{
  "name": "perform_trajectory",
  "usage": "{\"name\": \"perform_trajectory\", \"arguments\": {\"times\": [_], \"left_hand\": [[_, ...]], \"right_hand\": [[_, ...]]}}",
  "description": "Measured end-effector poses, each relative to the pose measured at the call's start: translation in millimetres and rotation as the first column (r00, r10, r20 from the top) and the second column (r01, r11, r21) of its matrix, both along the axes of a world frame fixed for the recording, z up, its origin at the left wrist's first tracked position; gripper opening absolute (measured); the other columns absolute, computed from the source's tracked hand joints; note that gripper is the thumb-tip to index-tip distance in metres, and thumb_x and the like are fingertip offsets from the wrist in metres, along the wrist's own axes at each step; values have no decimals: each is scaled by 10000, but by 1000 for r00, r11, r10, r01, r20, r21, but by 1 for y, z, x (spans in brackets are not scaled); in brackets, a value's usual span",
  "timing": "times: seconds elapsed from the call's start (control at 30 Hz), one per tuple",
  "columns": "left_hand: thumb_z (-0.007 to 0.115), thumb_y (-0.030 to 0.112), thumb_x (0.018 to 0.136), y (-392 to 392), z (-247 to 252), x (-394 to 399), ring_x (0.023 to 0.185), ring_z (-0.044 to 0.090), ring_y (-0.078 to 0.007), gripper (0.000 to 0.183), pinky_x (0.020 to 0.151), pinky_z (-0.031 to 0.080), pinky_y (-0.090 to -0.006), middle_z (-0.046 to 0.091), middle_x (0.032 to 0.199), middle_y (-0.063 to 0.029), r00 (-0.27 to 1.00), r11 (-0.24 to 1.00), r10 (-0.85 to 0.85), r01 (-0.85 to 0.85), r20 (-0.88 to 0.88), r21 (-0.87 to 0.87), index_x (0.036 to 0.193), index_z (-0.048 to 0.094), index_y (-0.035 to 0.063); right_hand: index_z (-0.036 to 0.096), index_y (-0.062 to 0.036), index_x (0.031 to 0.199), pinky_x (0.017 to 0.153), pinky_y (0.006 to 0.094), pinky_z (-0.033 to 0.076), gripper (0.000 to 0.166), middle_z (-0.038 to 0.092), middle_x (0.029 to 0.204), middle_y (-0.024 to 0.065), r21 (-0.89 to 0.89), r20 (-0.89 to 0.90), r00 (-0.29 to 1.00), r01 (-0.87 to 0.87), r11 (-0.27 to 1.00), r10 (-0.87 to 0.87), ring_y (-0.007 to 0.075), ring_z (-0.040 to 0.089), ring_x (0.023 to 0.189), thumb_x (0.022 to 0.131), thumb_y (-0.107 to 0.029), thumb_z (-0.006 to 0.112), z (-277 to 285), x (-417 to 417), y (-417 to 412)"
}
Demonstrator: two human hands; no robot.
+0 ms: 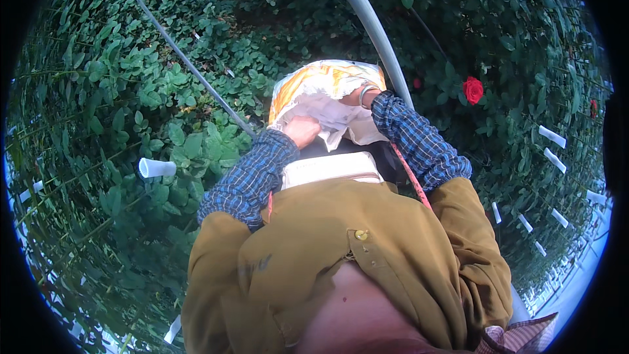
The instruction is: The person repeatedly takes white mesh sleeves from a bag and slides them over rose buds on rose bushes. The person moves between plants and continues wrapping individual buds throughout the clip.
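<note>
A woven plastic sack (327,74) with an orange and white print hangs open in front of my waist. Its rim is frayed, and pale, thin white material (327,113) lies inside. At the left of the mouth is my left hand (302,130), its fingers curled down against the white contents; their tips are hidden. My right hand (355,98), with a bangle at the wrist, reaches in over the right side of the sack. Its fingers are out of sight among the white material, so any grip there is hidden.
Leafy rose bushes surround me, with a red rose (473,90) at right. A grey metal pipe (366,10) curves down beside the sack; a thinner rod (182,54) slants at left. White mesh sleeves (157,167) dot the plants. A white pouch (331,169) sits at my waist.
</note>
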State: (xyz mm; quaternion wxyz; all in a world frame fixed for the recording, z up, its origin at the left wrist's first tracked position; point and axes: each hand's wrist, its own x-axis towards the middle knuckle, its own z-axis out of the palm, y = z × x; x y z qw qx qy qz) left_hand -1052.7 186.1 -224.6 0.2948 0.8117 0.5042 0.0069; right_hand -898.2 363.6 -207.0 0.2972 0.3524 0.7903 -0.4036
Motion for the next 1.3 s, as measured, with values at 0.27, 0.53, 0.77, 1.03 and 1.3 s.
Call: {"name": "perform_trajectory", "arguments": {"times": [0.27,0.53,0.77,1.03,1.3], "left_hand": [[567,125,758,23,69,-3,628,639,-256,101,543,503,-393,607,712,-77,999,999,-40,40,-19,22,774,654,76],[552,132,754,19,94,3,645,645,-200,78,565,495,-352,614,660,-34,994,967,-105,94,35,236,721,610,92],[561,121,738,13,103,-7,655,646,-239,66,562,495,-372,607,670,-55,997,994,-79,80,-19,74,708,605,82],[571,115,740,19,116,-8,650,647,-242,76,576,500,-382,622,668,-72,999,992,-44,45,-11,121,722,639,86],[595,99,702,16,70,-19,715,650,-285,114,626,505,-422,641,746,-95,997,991,27,-36,72,127,795,660,85]], "right_hand": [[433,45,1240,787,413,515,769,603,1050,246,419,61,960,-273,866,273,353,604,1000,689,-381,758,-8,-17,-78],[529,-20,1150,781,375,527,343,624,1085,167,333,69,969,-248,910,238,303,637,963,819,-86,595,-38,-23,-52],[578,0,1121,780,382,537,372,661,1005,180,315,-30,955,-272,909,296,295,660,943,762,-31,671,38,-1,-20],[574,2,1124,656,351,546,253,669,968,187,344,50,946,-319,883,322,293,679,832,881,-63,550,68,0,-28],[539,-6,1058,736,424,521,227,618,1001,211,298,-467,868,-25,954,169,367,642,880,832,-19,530,113,33,-11]]}}
